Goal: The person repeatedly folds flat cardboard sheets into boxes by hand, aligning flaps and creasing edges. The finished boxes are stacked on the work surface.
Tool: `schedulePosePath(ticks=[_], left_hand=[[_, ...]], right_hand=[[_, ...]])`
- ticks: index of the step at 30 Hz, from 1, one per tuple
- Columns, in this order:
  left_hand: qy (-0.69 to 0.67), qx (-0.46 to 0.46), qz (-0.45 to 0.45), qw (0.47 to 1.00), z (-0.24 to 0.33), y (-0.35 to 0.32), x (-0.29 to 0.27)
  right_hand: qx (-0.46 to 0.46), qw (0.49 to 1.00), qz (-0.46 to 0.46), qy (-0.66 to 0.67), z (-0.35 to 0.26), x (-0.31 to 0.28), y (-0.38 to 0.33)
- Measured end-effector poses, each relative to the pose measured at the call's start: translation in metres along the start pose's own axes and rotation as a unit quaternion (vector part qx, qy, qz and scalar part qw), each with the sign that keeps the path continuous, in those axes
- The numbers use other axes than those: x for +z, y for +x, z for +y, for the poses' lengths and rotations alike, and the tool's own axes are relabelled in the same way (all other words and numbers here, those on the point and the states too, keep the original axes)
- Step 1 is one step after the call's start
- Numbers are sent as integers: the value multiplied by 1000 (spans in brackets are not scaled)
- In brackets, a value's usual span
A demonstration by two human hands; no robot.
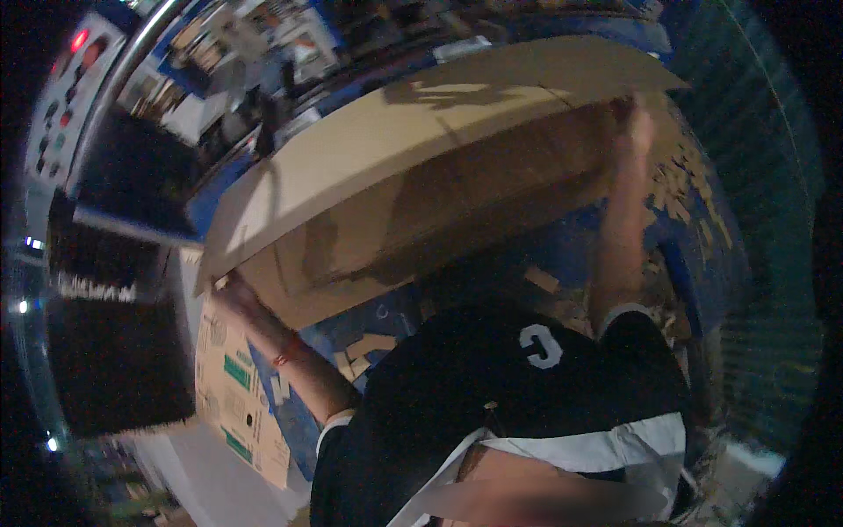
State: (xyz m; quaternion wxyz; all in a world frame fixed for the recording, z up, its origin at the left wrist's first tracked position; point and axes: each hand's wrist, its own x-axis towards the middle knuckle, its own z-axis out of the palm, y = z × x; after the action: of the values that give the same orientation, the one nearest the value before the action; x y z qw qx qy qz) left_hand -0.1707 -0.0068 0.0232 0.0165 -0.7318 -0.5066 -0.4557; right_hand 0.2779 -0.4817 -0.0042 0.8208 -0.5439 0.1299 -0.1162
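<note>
A long brown cardboard sheet (369,184) stretches across the view in front of me, creased lengthwise, with its far part catching the light and its near part in shadow. At its left end, my left hand (235,301) is closed on the near corner. My right hand (639,132) is closed at the far right end, its fingers partly hidden and blurred. Both arms are spread wide, and the sheet is tilted over a blue surface (575,228).
Small cardboard scraps (672,189) litter the blue surface at right, with more scraps (364,347) near my left forearm. Flat printed cardboard (268,435) with green marks lies at lower left. A control panel (66,114) with a lit red lamp stands at far left, beside a metal pipe (132,57).
</note>
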Motion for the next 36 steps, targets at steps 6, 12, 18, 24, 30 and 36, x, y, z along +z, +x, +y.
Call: schedulePosePath(ticks=[6,12,18,24,30,36], left_hand=[[-618,-272,-170,718,-21,-18,10],[-437,-70,-293,848,26,-78,-34],[-134,423,-373,815,70,-87,-25],[-118,450,-422,778,77,-75,-27],[-226,372,-342,833,80,-40,3],[-198,347,-271,876,102,12,85]], right_hand=[[-291,941,-133,-108,-57,3,-73],[-553,422,-462,-550,-17,-27,-196],[-547,403,-511,-527,3,-11,-208],[-574,359,-508,-532,9,-13,-196],[-621,400,-531,-417,23,50,-161],[-608,374,-551,-433,70,149,-121]])
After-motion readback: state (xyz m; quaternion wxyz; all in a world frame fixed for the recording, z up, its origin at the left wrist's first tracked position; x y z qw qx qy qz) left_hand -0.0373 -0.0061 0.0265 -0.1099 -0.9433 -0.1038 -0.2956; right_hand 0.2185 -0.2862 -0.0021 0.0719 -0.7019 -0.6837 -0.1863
